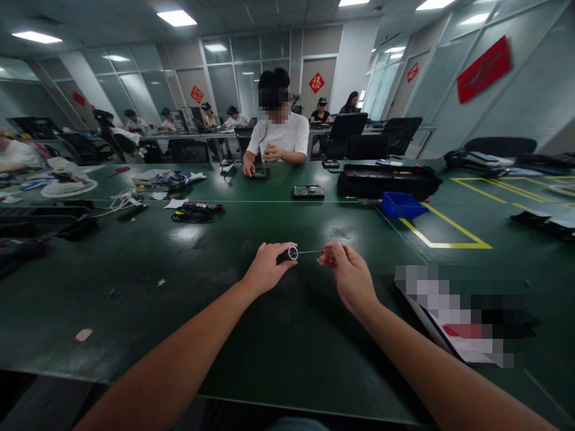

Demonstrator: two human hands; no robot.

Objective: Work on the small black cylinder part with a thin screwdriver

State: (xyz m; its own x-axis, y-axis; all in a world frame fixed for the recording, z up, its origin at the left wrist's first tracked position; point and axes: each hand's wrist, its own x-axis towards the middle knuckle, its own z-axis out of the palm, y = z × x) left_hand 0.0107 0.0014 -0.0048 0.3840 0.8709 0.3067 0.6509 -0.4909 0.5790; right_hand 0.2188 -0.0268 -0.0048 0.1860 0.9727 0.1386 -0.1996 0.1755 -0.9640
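My left hand (pixel 268 266) is closed around a short dark cylinder (pixel 292 254) with a pale ring on its end, which faces right. Between thumb and fingers, my right hand (pixel 348 272) pinches a thin metal rod (pixel 309 252). A bit of red shows at the fingertips, and the rest of the rod's near end is hidden in the hand. The rod points left and its far end meets the ringed end of the cylinder; whether it goes inside I cannot tell. Both hands are above the green table (pixel 287 353).
A blue bin (pixel 403 205) and a long black tray (pixel 390 181) stand at the back right. A circuit-board device (pixel 308 191) lies ahead. Coiled black cable (pixel 195 212) is left of it. Across the table sits a person (pixel 281 129). A blurred-out packet (pixel 467 326) lies at right.
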